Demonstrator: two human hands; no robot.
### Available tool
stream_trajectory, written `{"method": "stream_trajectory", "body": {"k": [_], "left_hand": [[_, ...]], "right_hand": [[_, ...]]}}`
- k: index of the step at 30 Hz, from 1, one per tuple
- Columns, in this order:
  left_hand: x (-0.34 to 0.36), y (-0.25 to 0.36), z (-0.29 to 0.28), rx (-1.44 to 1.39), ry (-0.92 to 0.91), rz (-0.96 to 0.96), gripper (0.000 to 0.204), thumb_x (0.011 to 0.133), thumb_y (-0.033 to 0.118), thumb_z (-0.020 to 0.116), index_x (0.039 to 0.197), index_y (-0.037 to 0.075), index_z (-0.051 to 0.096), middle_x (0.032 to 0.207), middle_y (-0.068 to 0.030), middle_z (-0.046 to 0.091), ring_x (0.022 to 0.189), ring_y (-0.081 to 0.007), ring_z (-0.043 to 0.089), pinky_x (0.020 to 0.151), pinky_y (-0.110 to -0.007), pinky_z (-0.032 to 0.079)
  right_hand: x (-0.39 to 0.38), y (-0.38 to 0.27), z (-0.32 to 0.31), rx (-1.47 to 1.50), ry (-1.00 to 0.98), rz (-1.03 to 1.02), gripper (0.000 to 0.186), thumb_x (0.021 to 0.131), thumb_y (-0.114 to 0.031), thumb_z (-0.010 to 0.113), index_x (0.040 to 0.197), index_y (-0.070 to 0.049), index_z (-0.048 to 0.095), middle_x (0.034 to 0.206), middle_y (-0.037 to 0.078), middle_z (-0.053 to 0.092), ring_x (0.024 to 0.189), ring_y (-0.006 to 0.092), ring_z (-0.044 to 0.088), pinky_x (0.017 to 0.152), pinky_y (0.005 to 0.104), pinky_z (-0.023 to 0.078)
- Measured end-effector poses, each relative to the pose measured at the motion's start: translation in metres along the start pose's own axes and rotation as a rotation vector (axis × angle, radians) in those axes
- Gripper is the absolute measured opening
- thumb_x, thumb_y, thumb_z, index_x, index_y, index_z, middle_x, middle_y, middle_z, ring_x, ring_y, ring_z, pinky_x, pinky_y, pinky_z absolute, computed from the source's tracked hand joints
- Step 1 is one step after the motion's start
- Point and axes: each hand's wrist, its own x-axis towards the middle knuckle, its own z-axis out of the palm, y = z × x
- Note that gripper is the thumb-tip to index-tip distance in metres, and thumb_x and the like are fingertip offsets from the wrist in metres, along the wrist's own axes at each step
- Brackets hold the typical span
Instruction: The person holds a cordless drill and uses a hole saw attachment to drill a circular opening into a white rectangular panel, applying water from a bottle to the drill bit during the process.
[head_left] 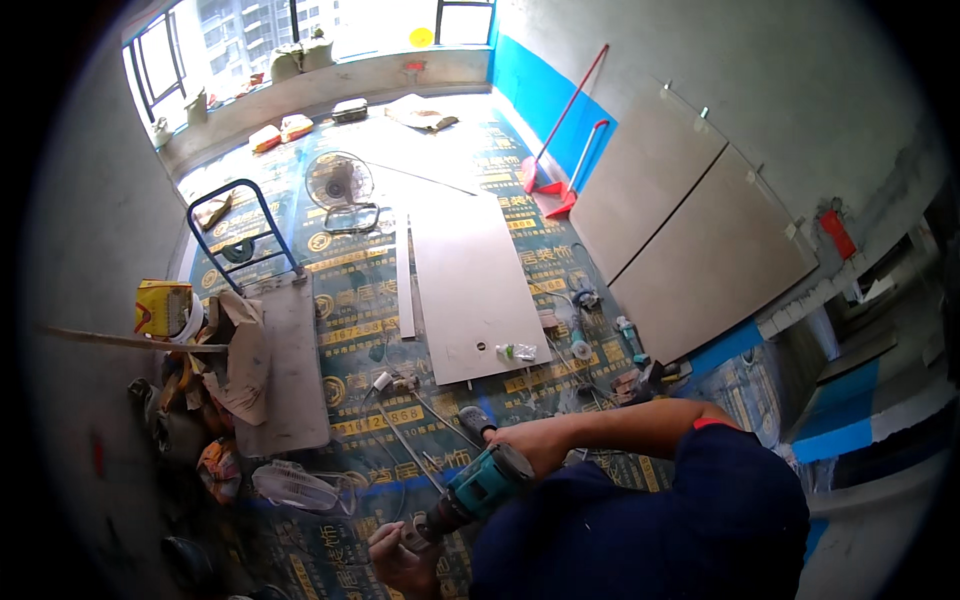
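My right hand grips a teal and black power drill at the lower centre, near the rear of its body. A dark grey, rounded piece sticks out beyond that hand. My left hand is at the drill's front end, its fingers closed around a small pale fitting by the chuck; the exact shape of that fitting is unclear. Behind the drill, thin rods and cords lie on the green printed floor sheeting.
A large pale panel with a hole and bottle lies ahead. Left are a trolley, rubbish and a white fan; another fan stands farther back. Right, grinders lie before leaning boards, beside a red dustpan.
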Motion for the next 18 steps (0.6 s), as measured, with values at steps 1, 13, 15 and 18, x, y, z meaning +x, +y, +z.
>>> {"method": "stream_trajectory", "body": {"k": [1,13,15,18], "left_hand": [[0.003,0.004,0.001,0.010,-0.005,0.012,0.033,0.083,0.015,0.072,0.106,-0.001,0.054,0.098,-0.0123,0.057,0.091,-0.0214,0.058,0.084,-0.033,0.049],[0.014,-0.013,-0.019,-0.523,-0.159,-0.217,0.045,0.087,0.047,0.062,0.093,0.003,0.059,0.099,-0.0146,0.058,0.091,-0.0288,0.056,0.082,-0.044,0.046],[0.011,-0.019,-0.019,-0.620,-0.187,-0.215,0.044,0.087,0.046,0.061,0.092,0.003,0.059,0.099,-0.0140,0.057,0.089,-0.0280,0.056,0.080,-0.045,0.045],[0.012,-0.018,-0.019,-0.669,-0.175,-0.274,0.040,0.086,0.044,0.065,0.092,0.005,0.060,0.097,-0.0144,0.058,0.090,-0.0282,0.055,0.080,-0.045,0.046]], "right_hand": [[0.001,0.000,0.000,0.012,-0.008,-0.047,0.020,0.069,-0.007,0.070,0.083,0.000,0.059,0.074,0.011,0.064,0.067,0.0173,0.056,0.065,0.0350,0.046],[0.008,-0.009,0.002,0.154,-0.086,0.022,0.022,0.068,-0.010,0.069,0.084,0.000,0.060,0.073,0.012,0.062,0.067,0.0187,0.054,0.065,0.0370,0.046],[0.008,-0.009,0.000,0.128,-0.103,0.060,0.022,0.068,-0.011,0.069,0.084,0.000,0.060,0.073,0.012,0.062,0.067,0.0192,0.054,0.065,0.0375,0.046],[0.011,-0.012,-0.002,0.144,-0.126,0.046,0.023,0.067,-0.013,0.071,0.083,0.000,0.061,0.074,0.013,0.062,0.067,0.0209,0.056,0.066,0.0379,0.047]]}}
